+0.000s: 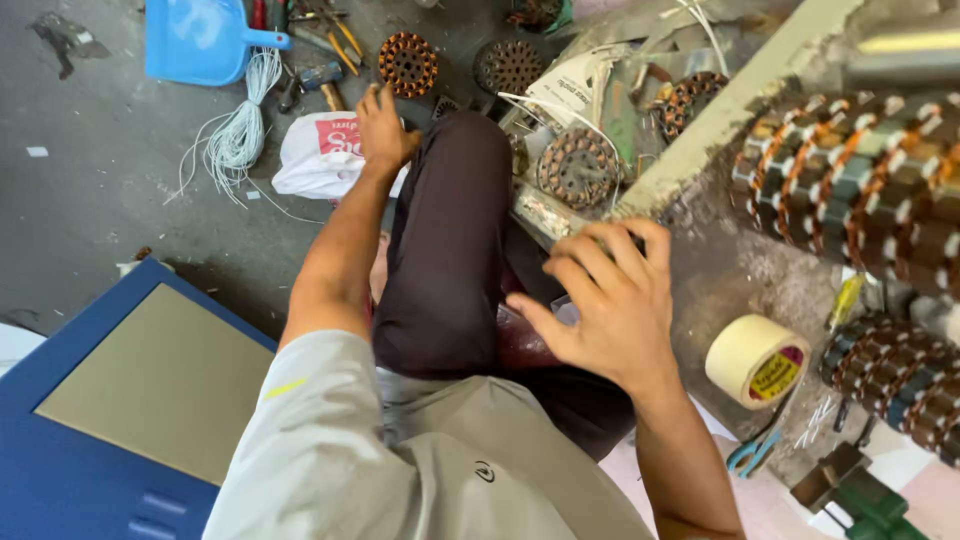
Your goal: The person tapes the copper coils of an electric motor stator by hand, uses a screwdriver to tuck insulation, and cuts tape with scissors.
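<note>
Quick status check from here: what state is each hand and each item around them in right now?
Left hand: open, reaching down at the white plastic bag.
Right hand: open, fingers spread, holding nothing.
Masking tape roll: on its side on the bench, partly used.
White cord bundle: loose on the floor.
Blue dustpan: lying flat.
Wound stators: stacked in a row.

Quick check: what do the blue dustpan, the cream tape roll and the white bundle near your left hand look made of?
Blue dustpan: likely moulded plastic, smooth and faintly glossy. Cream tape roll: matte paper-like tape, probably masking. White bundle: thin looped cord or insulated wire; which, I cannot tell.
</note>
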